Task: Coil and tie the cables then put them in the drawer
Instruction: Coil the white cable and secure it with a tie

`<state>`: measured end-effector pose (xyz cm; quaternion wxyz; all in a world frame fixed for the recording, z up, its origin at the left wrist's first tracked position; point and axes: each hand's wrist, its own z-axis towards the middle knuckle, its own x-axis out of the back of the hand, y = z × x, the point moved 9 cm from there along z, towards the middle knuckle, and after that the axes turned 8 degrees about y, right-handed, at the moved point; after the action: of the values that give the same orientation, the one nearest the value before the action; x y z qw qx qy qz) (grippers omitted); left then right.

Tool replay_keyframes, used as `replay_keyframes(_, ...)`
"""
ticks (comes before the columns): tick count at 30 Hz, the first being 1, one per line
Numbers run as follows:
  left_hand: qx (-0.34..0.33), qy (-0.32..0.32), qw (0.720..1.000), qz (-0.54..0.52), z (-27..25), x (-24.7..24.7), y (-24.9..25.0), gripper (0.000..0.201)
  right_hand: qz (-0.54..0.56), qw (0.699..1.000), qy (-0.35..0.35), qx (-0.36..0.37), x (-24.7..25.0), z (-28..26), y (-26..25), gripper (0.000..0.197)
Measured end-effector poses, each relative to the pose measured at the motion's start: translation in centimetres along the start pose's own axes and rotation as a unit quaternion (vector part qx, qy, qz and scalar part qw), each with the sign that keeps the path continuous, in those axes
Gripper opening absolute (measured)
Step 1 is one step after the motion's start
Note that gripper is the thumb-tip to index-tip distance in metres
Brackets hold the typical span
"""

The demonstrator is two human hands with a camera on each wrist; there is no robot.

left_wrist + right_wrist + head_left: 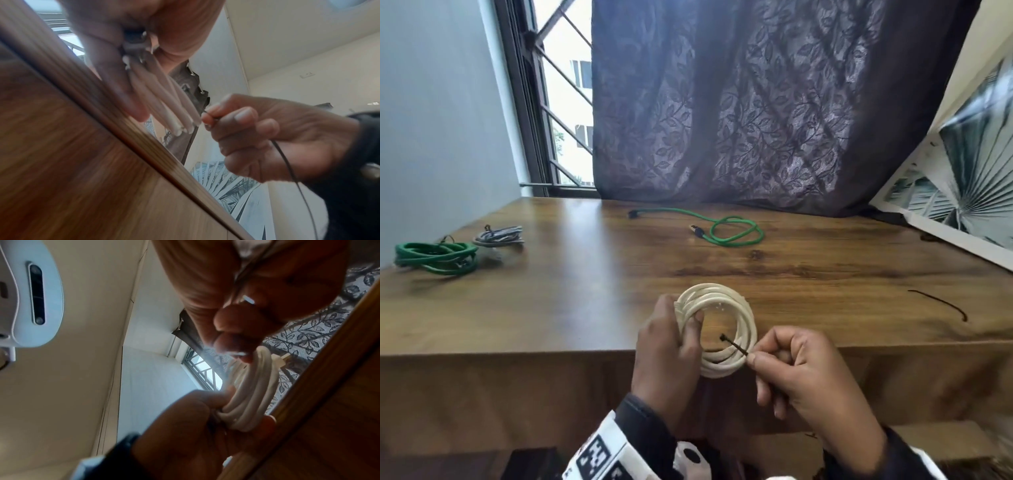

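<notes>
Thin black tie poked through the coil's centre, over the near edge of the surface.
The right hand pinches the thin black wire tie, whose long axis points up-left across the strands of the cream-white coiled cable; the left hand clamps the coil's left side above the brown wooden surface.

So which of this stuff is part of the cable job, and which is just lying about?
Job:
- white cable coil, gripped by left hand
- black tie, pinched by right hand
- loose green cable
- spare black tie
- coiled green cable
- coiled grey cable

Lying about:
- framed leaf picture
- curtain
</notes>
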<state>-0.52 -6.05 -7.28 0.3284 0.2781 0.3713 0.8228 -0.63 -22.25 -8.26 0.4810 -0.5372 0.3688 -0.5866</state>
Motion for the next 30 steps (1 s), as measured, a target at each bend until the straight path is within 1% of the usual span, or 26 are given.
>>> replay_keyframes(3,-0.032,0.007,0.999,0.007,-0.4,0.0,0.7,0.006,-0.053,0.998,0.04,0.02,-0.1,0.1,-0.1,0.026)
replay_keyframes(7,-0.061,0.02,0.998,0.004,-1.1,0.0,1.5,0.005,-0.117,0.988,0.085,0.06,-0.2,0.1,-0.7,0.019)
replay_keyframes(9,-0.069,0.028,0.997,0.008,-1.2,0.0,1.6,0.011,-0.152,0.979,0.111,0.079,-0.1,0.0,-1.0,0.018)
replay_keyframes(10,-0.068,0.031,0.997,0.009,-1.3,0.0,1.6,0.011,-0.165,0.974,0.127,0.09,-0.1,0.0,-1.1,0.019)
replay_keyframes(12,-0.065,0.03,0.997,0.01,-1.2,0.0,1.4,0.008,-0.173,0.967,0.155,0.105,0.0,-0.1,-1.1,0.019)
replay_keyframes(16,-0.069,0.034,0.997,0.014,-1.2,0.1,1.6,0.008,-0.169,0.96,0.189,0.12,-0.3,-0.6,-1.1,0.015)
replay_keyframes(19,-0.063,0.032,0.997,0.014,-1.2,-0.1,1.4,0.01,-0.177,0.955,0.193,0.14,-0.6,-0.8,-1.4,0.009)
replay_keyframes(21,-0.054,0.031,0.998,0.016,-1.2,-0.1,1.4,0.011,-0.18,0.956,0.178,0.15,-0.7,-0.8,-1.4,0.007)
replay_keyframes(24,-0.049,0.031,0.998,0.019,-1.1,-0.1,1.3,0.011,-0.182,0.963,0.119,0.159,-1.4,-0.6,-1.4,0.007)
replay_keyframes(26,-0.045,0.029,0.998,0.02,-1.1,-0.1,1.3,0.011,-0.188,0.961,0.086,0.184,-2.1,-0.8,-1.7,0.004)
replay_keyframes(28,-0.048,0.028,0.998,0.02,-1.1,-0.1,1.3,0.012,-0.193,0.95,0.094,0.225,-2.2,-1.1,-2.2,0.006)
replay_keyframes(30,-0.051,0.028,0.998,0.019,-1.2,-0.1,1.3,0.013,-0.18,0.948,0.117,0.236,-2.0,-1.2,-2.3,0.01)
